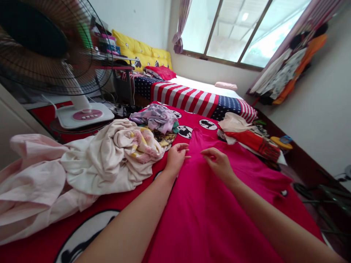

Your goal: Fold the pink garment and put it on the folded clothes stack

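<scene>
Left hand [177, 157] loosely parted, right hand [217, 161] narrowly curled, both seemingly empty over magenta garment [203, 197]; uneven tugging could wrinkle it.

Passable gap mid-frame between left hand [177, 157] and right hand [219, 165], above the magenta garment [197, 204], which lies low, so room over it down to bottom center. Forearms bar side entry at lower left and lower right. Left of center: bulky cream cloth [106, 160] blocks, lilac cloth [157, 117] heaped beyond it. Fan [57, 47] obstructs upper left. Right of center: clothes pile [246, 140] in the way. Low lane over red sheet [192, 117] between piles, upper center.
</scene>
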Demonstrator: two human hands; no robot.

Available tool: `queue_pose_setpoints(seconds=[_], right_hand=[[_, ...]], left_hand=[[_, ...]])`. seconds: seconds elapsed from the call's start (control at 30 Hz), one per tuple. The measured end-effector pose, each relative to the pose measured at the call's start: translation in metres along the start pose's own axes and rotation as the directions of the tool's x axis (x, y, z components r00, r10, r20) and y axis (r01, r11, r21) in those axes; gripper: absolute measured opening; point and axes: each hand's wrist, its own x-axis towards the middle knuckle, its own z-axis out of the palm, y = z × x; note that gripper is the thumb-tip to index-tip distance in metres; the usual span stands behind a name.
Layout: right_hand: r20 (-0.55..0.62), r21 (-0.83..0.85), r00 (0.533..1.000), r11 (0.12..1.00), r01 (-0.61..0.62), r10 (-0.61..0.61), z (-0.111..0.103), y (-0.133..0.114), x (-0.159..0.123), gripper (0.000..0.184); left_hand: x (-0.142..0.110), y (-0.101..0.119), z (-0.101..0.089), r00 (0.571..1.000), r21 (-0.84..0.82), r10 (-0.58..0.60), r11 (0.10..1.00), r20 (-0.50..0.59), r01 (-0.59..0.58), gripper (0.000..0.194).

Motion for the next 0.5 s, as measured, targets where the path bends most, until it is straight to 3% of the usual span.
queue_pose_setpoints(seconds=[0.2,0.33,0.4,0.5], right_hand=[[0.243,0.013,0.96,0.991,0.137,-0.136,-0.008,-0.045,-0.077,0.022],[0.397,-0.047,0.909,0.986,0.159,-0.128,-0.012,-0.084,-0.125,0.025],[0.436,-0.059,0.892,0.986,0.158,-0.117,-0.015,-0.099,-0.141,0.025],[0.495,-0.038,0.861,0.987,0.155,-0.116,-0.025,-0.099,-0.149,0.019]], left_hand=[[-0.003,-0.003,-0.006,0.994,0.151,0.083,0.984,0.072,-0.093,0.019],[-0.01,0.003,-0.006,0.971,0.266,0.198,0.937,0.134,-0.227,0.023],[-0.017,0.007,-0.004,0.929,0.344,0.296,0.867,0.222,-0.359,0.026],[-0.032,0.009,0.004,0.785,0.463,0.385,0.648,0.486,-0.605,0.03]])
